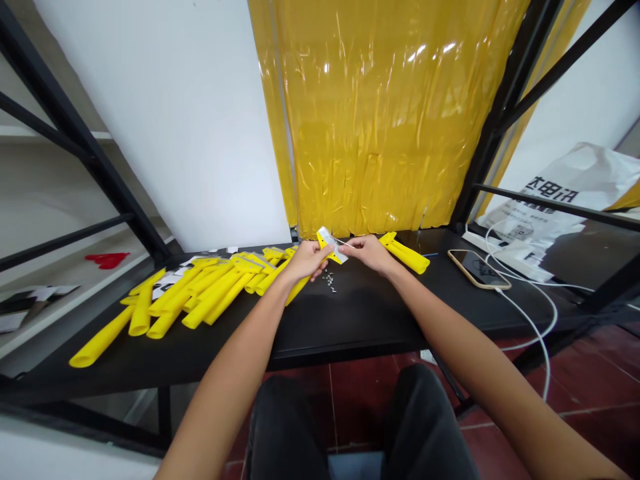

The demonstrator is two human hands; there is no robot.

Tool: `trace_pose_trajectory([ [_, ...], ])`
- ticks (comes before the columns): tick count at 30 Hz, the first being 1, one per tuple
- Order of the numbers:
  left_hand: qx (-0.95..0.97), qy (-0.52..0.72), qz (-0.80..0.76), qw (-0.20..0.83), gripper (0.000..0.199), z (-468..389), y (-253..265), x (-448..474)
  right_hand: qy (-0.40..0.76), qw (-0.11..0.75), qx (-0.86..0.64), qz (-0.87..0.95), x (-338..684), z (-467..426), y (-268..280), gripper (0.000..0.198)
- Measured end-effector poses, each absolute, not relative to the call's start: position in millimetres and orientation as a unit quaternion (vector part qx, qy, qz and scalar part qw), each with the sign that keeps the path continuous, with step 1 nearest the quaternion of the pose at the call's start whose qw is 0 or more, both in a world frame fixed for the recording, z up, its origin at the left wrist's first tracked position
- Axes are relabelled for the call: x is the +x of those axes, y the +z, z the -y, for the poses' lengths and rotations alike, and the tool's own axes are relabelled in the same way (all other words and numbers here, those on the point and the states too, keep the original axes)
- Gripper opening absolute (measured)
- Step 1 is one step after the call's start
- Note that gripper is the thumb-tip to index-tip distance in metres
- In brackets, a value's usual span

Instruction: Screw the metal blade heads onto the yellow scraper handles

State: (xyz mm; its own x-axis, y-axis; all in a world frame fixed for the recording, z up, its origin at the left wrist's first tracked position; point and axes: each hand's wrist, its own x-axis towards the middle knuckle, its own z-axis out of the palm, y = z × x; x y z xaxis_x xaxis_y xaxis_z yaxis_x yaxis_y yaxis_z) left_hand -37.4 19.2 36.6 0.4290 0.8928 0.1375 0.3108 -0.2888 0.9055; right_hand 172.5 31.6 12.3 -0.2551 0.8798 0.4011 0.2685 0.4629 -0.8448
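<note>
My left hand is closed around a yellow scraper, its wide head turned up and a pale metal strip lying across it. The scraper's handle slants down below the hand. A thin metal rod, its kind too small to make out, runs from the pinched fingers of my right hand to the scraper's head. Small loose screws lie on the black table just below both hands. Beside my right hand rests another yellow scraper.
Several yellow scrapers are heaped on the table's left side. A phone with a white cable lies to the right, near a white plastic bag. Black metal posts and a yellow strip curtain stand behind.
</note>
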Motion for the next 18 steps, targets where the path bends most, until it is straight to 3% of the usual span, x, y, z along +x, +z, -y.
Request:
trace_pose_trajectory([
  [11, 0.711, 0.341, -0.432, 0.438, 0.042, -23.4, 32.8, -36.4, 0.356, 0.436, -0.386, 0.731, 168.1, -28.7, 13.3, 0.036],
  [16, 0.692, 0.349, -0.436, 0.457, 0.040, -23.3, 36.3, -40.6, 0.223, 0.514, -0.483, 0.673, 187.5, -38.4, 15.4, 0.048],
  [18, 0.686, 0.347, -0.449, 0.455, 0.040, -23.1, 37.1, -41.9, 0.131, 0.481, -0.603, 0.623, 205.2, -42.6, 15.6, 0.050],
])
